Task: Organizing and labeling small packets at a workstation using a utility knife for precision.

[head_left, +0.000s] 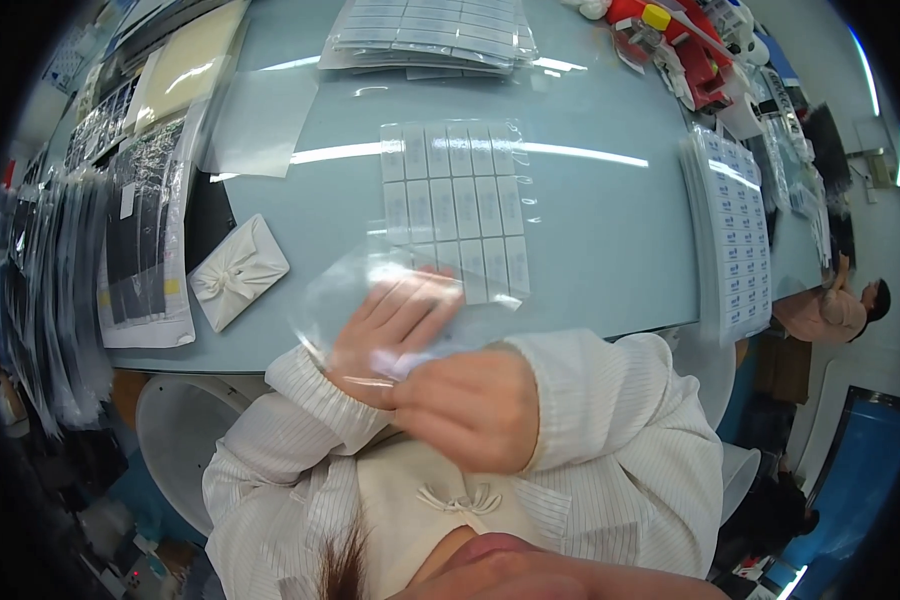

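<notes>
A clear plastic film lies across my left hand, whose fingers are stretched out and show through it. My right hand is closed, with its fingertips pinched at the film's near edge by my left wrist. A small whitish patch shows beside those fingertips; it is too blurred to name. Just beyond my hands, a sheet of pale rectangular labels in rows lies flat on the glass-topped table. The film overlaps the near part of that sheet.
A stack of label sheets is at the far side. More printed sheets hang over the right edge. Left are a white pouch, dark bagged sheets and a translucent sheet. Red tape dispensers stand far right.
</notes>
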Motion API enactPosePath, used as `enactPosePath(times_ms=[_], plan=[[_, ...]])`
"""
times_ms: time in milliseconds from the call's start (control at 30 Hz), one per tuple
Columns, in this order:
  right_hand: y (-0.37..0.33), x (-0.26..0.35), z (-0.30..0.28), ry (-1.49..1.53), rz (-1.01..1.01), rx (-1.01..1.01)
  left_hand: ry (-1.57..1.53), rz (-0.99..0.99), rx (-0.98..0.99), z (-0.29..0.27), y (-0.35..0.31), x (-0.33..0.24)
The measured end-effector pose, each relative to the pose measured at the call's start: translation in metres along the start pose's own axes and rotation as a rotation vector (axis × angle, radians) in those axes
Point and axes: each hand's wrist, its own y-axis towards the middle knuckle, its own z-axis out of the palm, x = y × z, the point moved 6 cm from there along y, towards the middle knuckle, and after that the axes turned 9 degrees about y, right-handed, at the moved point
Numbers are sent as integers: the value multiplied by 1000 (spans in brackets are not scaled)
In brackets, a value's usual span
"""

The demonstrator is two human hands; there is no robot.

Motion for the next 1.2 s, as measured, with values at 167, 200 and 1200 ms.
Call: enactPosePath(times_ms=[167,200,1200], plan=[[-5,25,6,-31,-93,-166,84,-51,-54,3,-2,-7],[-6,24,7,-42,-65,-187,89,-36,-44,6,-3,-10],[3,-97,-41,-602,96,-309,100,15,122,-36,6,-6]])
